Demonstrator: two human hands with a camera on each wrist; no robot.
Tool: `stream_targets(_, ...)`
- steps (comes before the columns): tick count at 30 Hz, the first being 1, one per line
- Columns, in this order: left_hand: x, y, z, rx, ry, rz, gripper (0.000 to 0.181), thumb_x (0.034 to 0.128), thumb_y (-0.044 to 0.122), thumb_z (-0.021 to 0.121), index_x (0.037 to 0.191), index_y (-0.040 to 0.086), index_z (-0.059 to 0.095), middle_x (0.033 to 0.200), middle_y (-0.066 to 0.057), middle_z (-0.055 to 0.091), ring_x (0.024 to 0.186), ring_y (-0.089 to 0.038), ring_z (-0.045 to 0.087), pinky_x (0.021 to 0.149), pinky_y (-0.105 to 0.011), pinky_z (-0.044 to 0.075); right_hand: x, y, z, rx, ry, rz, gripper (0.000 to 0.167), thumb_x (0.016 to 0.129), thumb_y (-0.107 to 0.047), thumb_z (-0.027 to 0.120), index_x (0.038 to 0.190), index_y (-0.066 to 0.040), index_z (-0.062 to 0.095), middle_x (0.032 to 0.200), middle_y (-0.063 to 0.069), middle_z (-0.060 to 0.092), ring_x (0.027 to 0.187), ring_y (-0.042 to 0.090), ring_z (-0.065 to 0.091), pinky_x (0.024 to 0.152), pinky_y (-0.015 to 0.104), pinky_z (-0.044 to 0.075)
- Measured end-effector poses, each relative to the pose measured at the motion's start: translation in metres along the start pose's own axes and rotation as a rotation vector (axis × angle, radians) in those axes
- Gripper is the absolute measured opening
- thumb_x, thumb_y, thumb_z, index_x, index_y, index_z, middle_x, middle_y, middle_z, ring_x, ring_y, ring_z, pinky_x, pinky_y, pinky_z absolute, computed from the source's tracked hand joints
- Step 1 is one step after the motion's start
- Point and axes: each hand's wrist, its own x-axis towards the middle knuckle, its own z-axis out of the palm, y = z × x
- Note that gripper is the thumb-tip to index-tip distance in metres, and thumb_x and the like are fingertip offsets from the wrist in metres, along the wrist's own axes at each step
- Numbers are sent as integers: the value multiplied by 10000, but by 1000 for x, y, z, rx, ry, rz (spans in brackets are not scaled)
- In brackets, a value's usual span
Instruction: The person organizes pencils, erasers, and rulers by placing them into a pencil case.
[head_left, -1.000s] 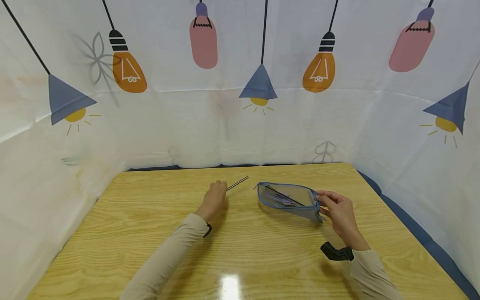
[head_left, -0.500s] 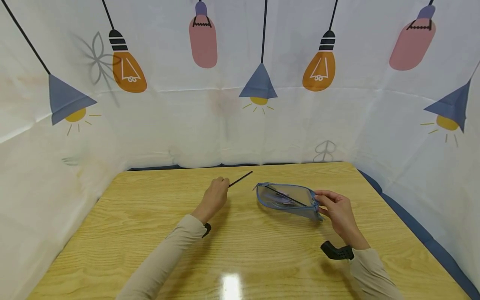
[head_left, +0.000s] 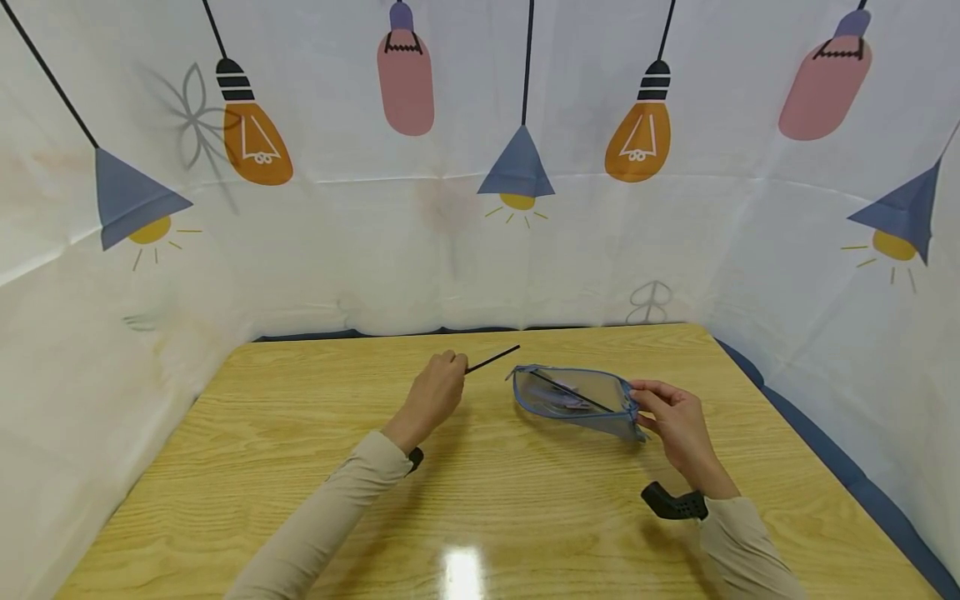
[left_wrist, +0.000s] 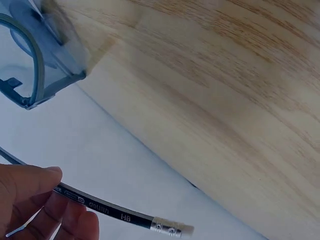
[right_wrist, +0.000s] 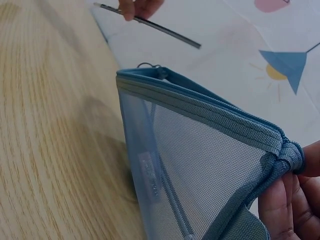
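My left hand (head_left: 431, 396) pinches a dark HB pencil (head_left: 492, 359) near its eraser end, above the table. In the left wrist view the pencil (left_wrist: 110, 208) shows a metal band and a pale eraser. The pencil's far end points toward a blue mesh zip pouch (head_left: 573, 392) and stays apart from it. My right hand (head_left: 678, 425) pinches the pouch's right corner. Its zip is undone and the mouth gapes in the right wrist view. Through the mesh of the pouch (right_wrist: 210, 135) I see another long pencil (right_wrist: 172, 200) and a small pale labelled item (right_wrist: 149, 175).
The wooden table (head_left: 480, 492) carries the pouch right of its middle. A white curtain (head_left: 337, 250) printed with lamps surrounds its back and sides. Each wrist wears a black strap, and the right one (head_left: 675, 503) bears a dark camera mount.
My left hand has moved slightly right, bringing the pencil's far end closer to the pouch. The right hand and the pouch have barely moved.
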Motion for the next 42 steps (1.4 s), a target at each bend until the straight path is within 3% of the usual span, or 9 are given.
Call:
stream_targets(7,1,4,-4,-100,76,52,63,859,-71,649,883,-19,623,801,-120,587,682,-255,575,559,-286,504,0,0,0,1,-6,-2,119,932,-82,654,987,-5,724,836,-14,684,716,75,645,635,223,545)
stream_targets(13,1,5,-5,-116,137,103,88,851,-57,653,874,17,612,781,-87,574,681,-232,567,555,-287,493,0,1,0,7,-2,6,106,928,-80,658,974,-20,732,830,-13,687,711,80,649,629,222,544)
stream_targets(19,3,9,-10,-137,162,133,106,839,-47,676,896,28,625,793,-72,580,699,-207,566,574,-281,488,1,1,0,0,1,8,103,927,-86,662,974,-34,736,826,-15,690,707,85,657,621,220,542)
stream_targets(26,6,17,-18,-283,175,126,85,840,-31,677,869,25,621,801,-71,618,717,-194,612,596,-291,500,2,0,0,-7,8,10,101,928,-88,661,969,-39,739,819,-22,691,708,85,659,622,220,542)
stream_targets(32,8,23,-22,-343,219,149,118,826,-56,696,886,17,625,827,-84,640,753,-208,647,645,-288,530,1,-1,1,-18,19,26,101,931,-97,659,967,-49,740,818,-32,689,717,81,654,626,220,542)
stream_targets(42,10,28,-24,-397,278,237,120,832,-56,684,904,22,628,843,-90,665,768,-196,656,668,-287,537,0,-1,1,-21,16,31,121,932,-98,657,991,-18,727,822,-28,685,721,83,654,629,222,543)
